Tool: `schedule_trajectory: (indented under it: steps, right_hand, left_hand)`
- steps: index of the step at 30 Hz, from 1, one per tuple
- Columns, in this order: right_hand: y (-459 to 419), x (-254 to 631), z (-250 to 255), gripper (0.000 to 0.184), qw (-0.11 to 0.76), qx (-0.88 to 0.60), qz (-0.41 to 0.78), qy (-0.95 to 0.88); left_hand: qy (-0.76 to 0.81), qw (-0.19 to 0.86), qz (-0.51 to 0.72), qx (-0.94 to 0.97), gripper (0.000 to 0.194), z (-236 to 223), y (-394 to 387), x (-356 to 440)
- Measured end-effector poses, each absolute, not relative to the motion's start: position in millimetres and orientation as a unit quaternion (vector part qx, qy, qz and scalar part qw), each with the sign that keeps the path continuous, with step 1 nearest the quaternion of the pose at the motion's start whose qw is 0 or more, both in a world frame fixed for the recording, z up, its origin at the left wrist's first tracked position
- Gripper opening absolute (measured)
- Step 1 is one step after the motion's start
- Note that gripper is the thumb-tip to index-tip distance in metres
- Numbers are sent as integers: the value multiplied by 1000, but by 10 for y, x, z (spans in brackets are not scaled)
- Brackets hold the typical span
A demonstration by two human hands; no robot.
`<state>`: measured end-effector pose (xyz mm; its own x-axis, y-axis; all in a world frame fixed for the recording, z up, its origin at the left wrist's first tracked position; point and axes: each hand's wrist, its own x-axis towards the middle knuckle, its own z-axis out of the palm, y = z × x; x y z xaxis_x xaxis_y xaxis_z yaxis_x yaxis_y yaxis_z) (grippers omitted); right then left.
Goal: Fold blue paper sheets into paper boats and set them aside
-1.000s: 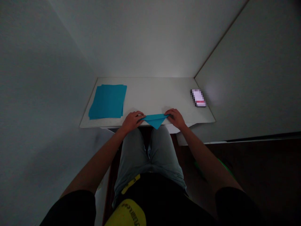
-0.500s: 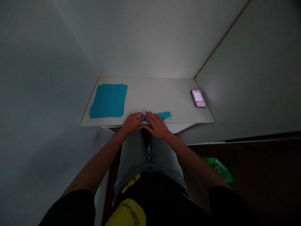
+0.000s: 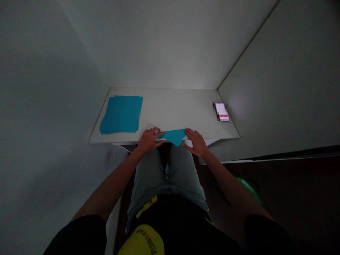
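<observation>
Here's the blue triangle [image 3: 174, 136] right at the bench's front edge, long side running left to right, point aimed at the lap. Left hand [image 3: 150, 139] is down flat on its left corner, right hand [image 3: 196, 142] open just beside the right corner, the two apart. Out on the bench [image 3: 170, 106], a blue paper stack [image 3: 121, 114] upper left, a phone [image 3: 221, 111] far right.

A black top [image 3: 170, 217] shows at bottom centre, its dark sleeves at lower left and lower right, with a bare left hand [image 3: 150, 140] and right hand [image 3: 196, 142] beyond. Below the top's hem are pale grey jeans [image 3: 151, 173]. A yellow patch with dark lettering [image 3: 142, 241] and a thin yellow strip [image 3: 146, 208] mark the black.
</observation>
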<state>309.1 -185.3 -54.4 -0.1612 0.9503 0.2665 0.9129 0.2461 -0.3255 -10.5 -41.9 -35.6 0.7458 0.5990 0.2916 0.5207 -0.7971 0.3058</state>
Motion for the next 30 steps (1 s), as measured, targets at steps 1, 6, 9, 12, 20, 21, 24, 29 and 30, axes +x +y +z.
schedule_trajectory:
  steps: [1, 6, 9, 12, 20, 21, 24, 29, 30]
  right_hand:
    - [-1873, 3092, -562, 74, 218, -616, 41, -756]
    - [-1856, 3038, -568, 36, 272, -662, 47, -697]
    - [-1700, 3071, -479, 28, 324, -671, 96, -660]
    - [-1456, 3136, -395, 33, 391, -676, 161, -603]
    - [-1202, 3166, -397, 28, 438, -688, 210, -540]
    - [-1216, 3167, -396, 27, 441, -681, 213, -544]
    - [-1250, 3183, -385, 29, 451, -663, 230, -551]
    - [-1253, 3202, -392, 35, 440, -656, 251, -560]
    - [-1244, 3198, -398, 37, 438, -655, 256, -560]
  left_hand:
    - [309, 114, 199, 923, 40, -367, -448, -99]
    - [338, 209, 243, 885, 18, -396, -479, -59]
    - [387, 292, 253, 838, 23, -353, -352, -4]
    - [429, 344, 261, 793, 23, -289, -199, 79]
    - [459, 354, 271, 769, 14, -236, -127, 176]
    - [453, 357, 264, 773, 15, -239, -131, 167]
    - [450, 372, 239, 776, 24, -254, -127, 138]
    - [448, 402, 274, 750, 33, -299, -94, 127]
    - [448, 408, 288, 741, 34, -311, -85, 128]
